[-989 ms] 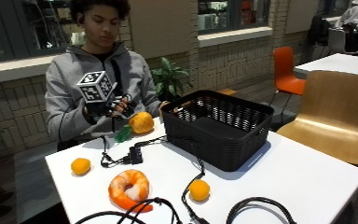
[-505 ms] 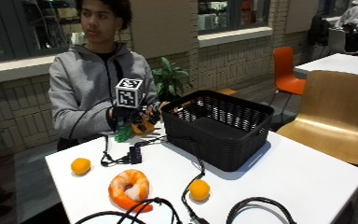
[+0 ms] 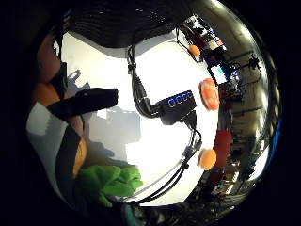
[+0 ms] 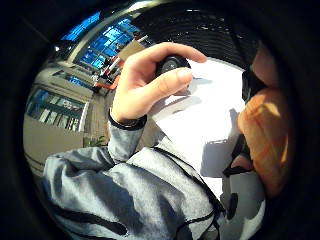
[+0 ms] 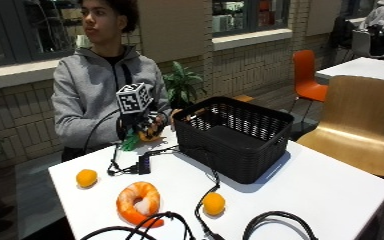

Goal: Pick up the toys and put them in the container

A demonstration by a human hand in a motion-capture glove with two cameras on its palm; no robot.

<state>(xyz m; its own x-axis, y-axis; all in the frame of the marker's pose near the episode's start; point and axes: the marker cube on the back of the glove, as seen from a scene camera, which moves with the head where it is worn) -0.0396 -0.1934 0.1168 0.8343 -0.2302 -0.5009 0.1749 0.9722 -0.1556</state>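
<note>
Beside the basket [image 5: 235,137], gloved hands [image 5: 141,126] grip a carrot toy [image 5: 145,133].

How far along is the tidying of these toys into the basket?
Nothing looks done yet: what shows of the black basket inside is bare. In hand: the gloved right hand grips an orange toy with green leaves, lifted beside the basket. Left on the white table: a small orange ball, a shrimp toy and another orange ball.
</note>
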